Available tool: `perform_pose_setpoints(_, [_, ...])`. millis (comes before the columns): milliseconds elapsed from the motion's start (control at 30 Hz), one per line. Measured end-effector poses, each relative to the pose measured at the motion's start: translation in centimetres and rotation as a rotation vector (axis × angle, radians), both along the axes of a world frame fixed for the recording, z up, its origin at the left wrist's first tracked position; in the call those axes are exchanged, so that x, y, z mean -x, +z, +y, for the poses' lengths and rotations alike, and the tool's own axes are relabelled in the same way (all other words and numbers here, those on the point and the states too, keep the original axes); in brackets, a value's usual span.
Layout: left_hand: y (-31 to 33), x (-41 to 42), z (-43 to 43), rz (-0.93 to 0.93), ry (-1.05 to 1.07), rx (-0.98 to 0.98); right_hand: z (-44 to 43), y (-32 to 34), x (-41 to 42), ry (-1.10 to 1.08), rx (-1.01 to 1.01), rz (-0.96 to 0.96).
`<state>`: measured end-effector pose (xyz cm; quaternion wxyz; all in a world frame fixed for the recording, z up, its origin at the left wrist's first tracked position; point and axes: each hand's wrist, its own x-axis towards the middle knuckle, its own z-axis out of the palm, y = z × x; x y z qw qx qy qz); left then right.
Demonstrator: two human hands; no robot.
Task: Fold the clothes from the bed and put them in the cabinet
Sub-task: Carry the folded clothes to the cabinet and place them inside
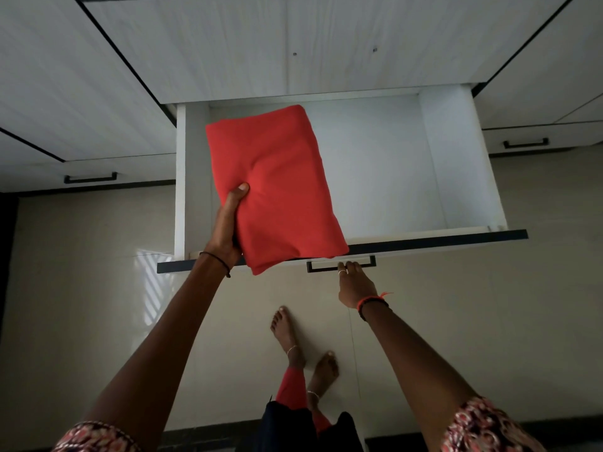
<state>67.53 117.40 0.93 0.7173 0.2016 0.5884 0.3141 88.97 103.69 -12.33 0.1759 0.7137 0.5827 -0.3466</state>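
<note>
— Where are we in the job?

— At the putting-away step, we judge. The folding of this piece looks done. Our left hand (228,230) grips the folded red cloth (277,187) at its near left edge, with the thumb pressed on top and the fingers underneath, out of sight.

— And where is the cloth?

— It is over the left half of the open drawer (456,158), lying on a slant. Its near end hangs out past the drawer's front edge. We cannot tell whether the far end touches the drawer bottom, though it looks to be held just above it.

— What about our other hand?

— Our right hand (354,285) has its fingers hooked over the handle (326,270), near the middle of the front edge. The drawer stands pulled out from the cabinet (228,44).

— What does the next move call for?

— We should push the cloth further in, so its near end clears the front edge, and lower it flat against the left wall. Then we open the thumb and slide the fingers out from below without dragging the folds apart. The right half of the drawer bottom shows bare, so squaring the cloth to the left back corner would leave room for more. We should shut the drawer only once nothing overhangs.
</note>
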Motion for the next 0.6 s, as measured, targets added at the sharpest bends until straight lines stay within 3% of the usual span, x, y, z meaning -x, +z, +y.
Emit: perform_pose_setpoints(600, [0.4,-0.3,-4.6,-0.058,0.006,-0.078,-8.2,0.9,1.0,0.03,0.023,-0.002])
